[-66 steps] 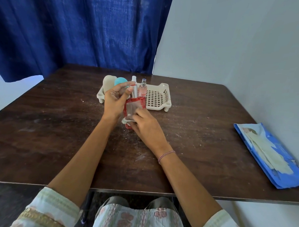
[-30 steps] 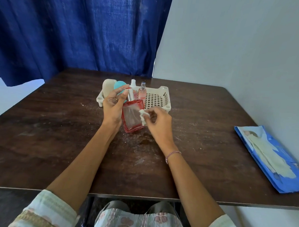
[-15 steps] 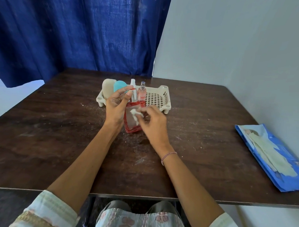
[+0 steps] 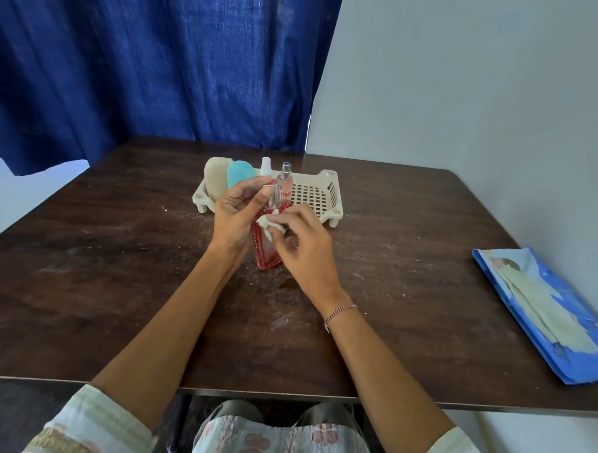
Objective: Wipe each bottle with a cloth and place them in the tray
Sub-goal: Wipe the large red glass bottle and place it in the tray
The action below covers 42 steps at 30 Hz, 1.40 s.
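A red glass perfume bottle (image 4: 266, 250) with a silver cap stands on the dark wooden table (image 4: 117, 269), just in front of the tray. My left hand (image 4: 234, 216) grips its neck and cap. My right hand (image 4: 305, 247) pinches a small white cloth (image 4: 268, 226) against the bottle's upper side. Behind them sits a cream slotted tray (image 4: 321, 193). Inside it stand a beige bottle (image 4: 215, 178), a teal bottle (image 4: 240, 175), a small white spray bottle (image 4: 265, 166) and a pink spray bottle (image 4: 285, 184).
A blue plastic packet (image 4: 544, 312) with a pale cloth inside lies by the table's right edge, close to the wall. A blue curtain hangs behind the table. Light specks are scattered over the tabletop around the bottle.
My right hand has moved the cloth from the bottle's lower part, round its right side, up to near the neck. The bottle has turned edge-on in my left hand.
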Each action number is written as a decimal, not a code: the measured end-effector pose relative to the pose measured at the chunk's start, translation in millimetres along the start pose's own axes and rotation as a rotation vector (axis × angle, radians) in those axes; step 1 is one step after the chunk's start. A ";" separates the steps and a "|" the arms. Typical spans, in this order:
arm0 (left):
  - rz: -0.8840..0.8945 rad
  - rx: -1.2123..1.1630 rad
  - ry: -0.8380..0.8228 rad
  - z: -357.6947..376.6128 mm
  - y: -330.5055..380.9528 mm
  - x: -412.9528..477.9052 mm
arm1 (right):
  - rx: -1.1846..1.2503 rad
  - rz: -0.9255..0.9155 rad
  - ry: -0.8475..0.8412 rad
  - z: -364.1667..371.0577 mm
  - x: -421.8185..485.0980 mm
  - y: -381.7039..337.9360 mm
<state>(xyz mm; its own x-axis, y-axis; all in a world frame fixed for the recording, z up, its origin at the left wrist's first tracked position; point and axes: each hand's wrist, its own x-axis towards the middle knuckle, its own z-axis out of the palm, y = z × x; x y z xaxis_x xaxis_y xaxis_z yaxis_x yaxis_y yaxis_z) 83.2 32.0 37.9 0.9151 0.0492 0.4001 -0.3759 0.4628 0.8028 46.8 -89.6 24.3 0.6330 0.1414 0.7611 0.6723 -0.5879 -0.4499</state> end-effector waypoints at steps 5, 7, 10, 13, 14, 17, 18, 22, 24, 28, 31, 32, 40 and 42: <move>-0.002 0.057 -0.062 1.6 1.9 -0.8 | -0.122 -0.029 -0.004 -7.6 1.4 -0.2; 0.002 0.089 -0.082 1.6 1.0 0.9 | -0.192 -0.013 -0.005 -9.8 2.3 -2.5; 0.000 0.105 -0.106 1.3 1.1 2.0 | -0.277 -0.058 -0.066 -11.9 2.0 -9.7; -0.006 0.132 -0.103 2.4 2.6 2.1 | -0.322 -0.158 -0.179 -18.0 -0.9 -14.7; -0.010 0.142 -0.100 2.7 2.8 1.9 | -0.345 -0.195 -0.217 -20.2 -0.8 -15.4; -0.008 0.150 -0.122 2.8 3.4 3.5 | -0.401 -0.220 -0.220 -22.6 6.0 -15.7; -0.004 0.143 -0.132 2.6 4.0 4.0 | -0.404 -0.195 -0.207 -22.4 8.7 -16.5; 0.004 0.149 -0.120 1.4 7.1 5.1 | -0.420 -0.118 -0.242 -18.5 9.6 -21.7; -0.003 0.150 -0.119 1.6 7.4 4.4 | -0.410 -0.124 -0.263 -21.3 4.8 -18.7; -0.008 0.184 -0.117 2.0 9.4 2.7 | -0.269 -0.047 -0.165 -29.6 -1.2 -2.8; -0.023 0.189 -0.107 2.7 11.2 1.5 | -0.151 0.082 -0.088 -24.9 3.0 5.4; -0.021 0.193 -0.110 2.7 11.8 1.3 | -0.127 0.109 -0.058 -22.4 4.3 5.8; -0.017 0.193 -0.153 0.8 12.9 1.2 | -0.060 0.126 0.038 -23.2 6.7 16.9; -0.030 0.211 -0.146 0.3 11.1 1.1 | -0.063 0.189 0.090 -25.0 14.2 22.9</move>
<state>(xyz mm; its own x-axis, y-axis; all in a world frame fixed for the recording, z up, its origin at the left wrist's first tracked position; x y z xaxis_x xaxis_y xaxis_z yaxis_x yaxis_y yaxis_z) 79.9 37.0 47.3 0.9013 -0.0972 0.4221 -0.3851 0.2663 0.8836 61.6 -120.9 36.4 0.7065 -0.0464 0.7062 0.5177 -0.6464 -0.5604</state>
